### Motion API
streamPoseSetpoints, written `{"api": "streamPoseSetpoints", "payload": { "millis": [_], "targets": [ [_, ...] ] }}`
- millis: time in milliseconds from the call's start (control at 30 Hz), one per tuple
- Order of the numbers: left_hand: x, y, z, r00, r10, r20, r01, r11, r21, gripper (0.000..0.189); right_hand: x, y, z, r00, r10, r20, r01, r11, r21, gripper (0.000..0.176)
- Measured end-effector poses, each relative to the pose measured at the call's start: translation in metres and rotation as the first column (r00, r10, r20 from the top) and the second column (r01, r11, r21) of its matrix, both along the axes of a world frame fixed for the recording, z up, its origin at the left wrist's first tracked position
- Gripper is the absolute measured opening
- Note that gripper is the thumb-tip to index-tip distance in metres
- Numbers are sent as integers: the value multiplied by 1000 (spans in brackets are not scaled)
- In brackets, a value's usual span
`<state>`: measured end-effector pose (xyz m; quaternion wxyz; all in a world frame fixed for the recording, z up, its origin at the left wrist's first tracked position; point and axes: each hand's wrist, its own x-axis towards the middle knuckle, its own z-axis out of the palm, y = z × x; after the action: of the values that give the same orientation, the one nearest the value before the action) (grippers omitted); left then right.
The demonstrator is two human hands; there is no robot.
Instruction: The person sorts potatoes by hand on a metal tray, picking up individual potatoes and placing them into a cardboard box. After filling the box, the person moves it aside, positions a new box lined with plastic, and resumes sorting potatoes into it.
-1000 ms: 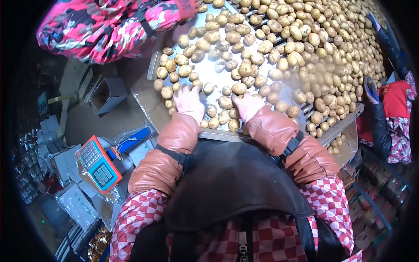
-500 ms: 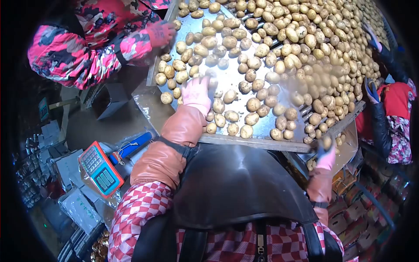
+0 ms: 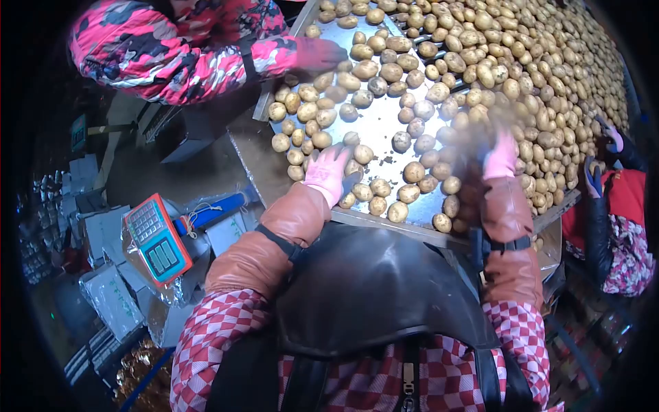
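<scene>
My left hand (image 3: 328, 173), in a pink glove with dark fingers, lies on the near left of the metal sorting table (image 3: 377, 127). Its fingers are stretched apart beside a potato (image 3: 354, 168) by the thumb; no grip on it shows. My right hand (image 3: 501, 156), gloved alike, reaches over the table at the edge of the big potato heap (image 3: 549, 89). Motion smears its fingers, so whether it holds anything cannot be made out. Loose potatoes (image 3: 398, 211) lie scattered on the bare metal between both hands.
A co-worker's gloved hand (image 3: 321, 55) works at the table's far left. Another co-worker's hands (image 3: 594, 177) are at the right edge. A wooden rim (image 3: 419, 235) borders my side. A digital scale (image 3: 158, 240) and boxes (image 3: 110, 302) stand at lower left.
My right hand has come up from beyond the near right rim, where it held a potato, to the heap. My left hand sits slightly right and nearer. The left co-worker's hand has moved right over the table.
</scene>
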<state>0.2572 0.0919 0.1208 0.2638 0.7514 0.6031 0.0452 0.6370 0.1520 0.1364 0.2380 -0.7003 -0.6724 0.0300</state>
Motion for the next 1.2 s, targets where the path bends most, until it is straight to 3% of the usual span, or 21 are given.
{"api": "streamPoseSetpoints", "payload": {
  "millis": [33, 100, 167, 233, 300, 367, 433, 467, 533, 567, 633, 700, 733, 800, 833, 867, 900, 967, 1033, 1100, 1200],
  "targets": [
    [-2, -3, 2, 1000, 14, -1, -14, 1000, 1, 52, -13, 10, -8, 996, -76, 35, 75, 997, 30, 51],
    [-8, -4, 3, 993, -97, -69, 110, 970, 215, 52, -65, 3, -15, 908, -105, 407, 240, 923, -299, 54],
    [-17, -8, -6, 993, -95, -71, 113, 945, 308, 51, -103, -9, -10, 986, 163, 28, -114, 794, -597, 57],
    [-37, -7, -16, 992, -63, -108, 83, 977, 198, 51, -123, -55, -25, 844, 483, 234, -313, 797, -517, 59],
    [-37, 2, 11, 928, 152, -341, -204, 971, -122, 56, -114, -52, -3, 776, 624, -90, -541, 584, -605, 61],
    [-39, 14, 19, 911, 257, -321, -301, 949, -94, 55, -100, -48, 5, 744, 657, -123, -608, 588, -533, 54],
    [-29, 41, 21, 939, 263, -222, -253, 965, 71, 55, -91, -41, 19, 707, 197, -680, -655, 545, -523, 42],
    [-20, 63, 21, 932, 304, -196, -289, 952, 100, 51, -89, -43, 11, 710, 246, -660, -620, 663, -420, 37],
    [0, 107, 10, 949, 313, -44, -285, 907, 311, 59, -88, -41, 13, 751, 173, -637, -559, 680, -474, 37],
    [17, 120, 18, 923, 383, -37, -367, 905, 213, 61, -87, -39, 15, 784, 102, -612, -497, 694, -521, 38],
    [35, 114, 0, 946, 211, -245, -175, 972, 157, 62, -81, -41, 22, 824, 121, -553, -472, 687, -553, 35],
    [16, 76, -40, 946, -182, -269, 230, 960, 161, 68, -65, -41, 25, 752, -14, -659, -431, 746, -507, 35],
    [3, 55, -32, 955, -198, -221, 244, 948, 205, 60, -55, -39, 26, 618, -297, -728, -338, 736, -587, 31],
    [-16, 35, -20, 956, -234, -177, 272, 933, 237, 53, -28, -37, 9, 692, -314, -650, -195, 786, -587, 26],
    [-23, 28, -18, 979, -128, -157, 167, 949, 268, 41, -14, -39, -6, 727, -323, -606, -151, 785, -601, 24],
    [-26, 23, -15, 991, -14, -135, 54, 953, 299, 31, -9, -46, -17, 648, -439, -622, -170, 713, -680, 23],
    [-24, 26, -9, 990, -13, -139, 54, 954, 296, 31, -8, -50, -35, 873, -282, -398, -143, 632, -762, 33],
    [-11, 43, 3, 986, 167, 4, -160, 936, 314, 20, -56, -59, -19, 947, -221, -233, -19, 685, -729, 45],
    [6, 62, 15, 996, 92, 14, -92, 967, 236, 33, -72, -59, -9, 888, -160, -431, -260, 599, -758, 41],
    [34, 82, 35, 990, -1, -143, -29, 978, -206, 36, -79, -57, -2, 657, -270, -704, -597, 384, -704, 32],
    [33, 84, 6, 976, -119, -185, 78, 973, -217, 41, -77, -54, -21, 608, -294, -738, -603, 434, -670, 29]
  ]
}}
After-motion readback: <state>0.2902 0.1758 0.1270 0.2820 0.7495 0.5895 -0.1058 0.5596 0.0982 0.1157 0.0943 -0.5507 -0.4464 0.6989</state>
